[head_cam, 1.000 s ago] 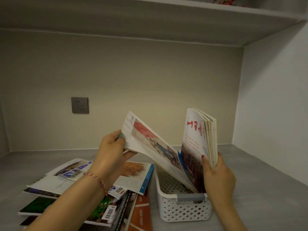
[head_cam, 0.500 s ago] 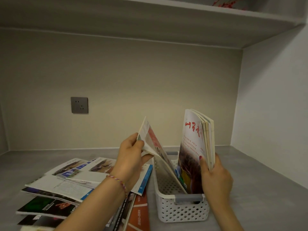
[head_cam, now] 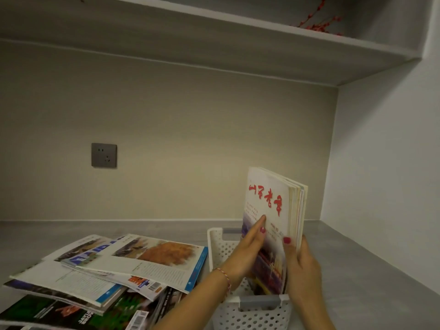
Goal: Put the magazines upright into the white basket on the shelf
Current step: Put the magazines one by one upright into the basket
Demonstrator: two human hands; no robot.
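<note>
The white perforated basket (head_cam: 220, 248) stands on the grey shelf at lower centre-right. A stack of magazines (head_cam: 269, 201) stands upright inside it against its right side, a white cover with red characters facing left. My right hand (head_cam: 303, 265) grips the stack's near edge, thumb on the cover. My left hand (head_cam: 250, 252) reaches into the basket and lies flat against that cover, fingers straight and together. A loose pile of magazines (head_cam: 133, 265) lies flat to the left of the basket. The stack's lower part is hidden by my hands.
A grey wall socket (head_cam: 104, 155) sits on the back wall at left. The white side wall (head_cam: 381, 186) rises close to the right of the basket. An upper shelf board (head_cam: 214, 39) runs overhead, with red twigs (head_cam: 319, 22) on it.
The tilted magazine in my left hand went down into the basket and up against the stack. My left hand let go of its top edge and now lies flat on the cover.
</note>
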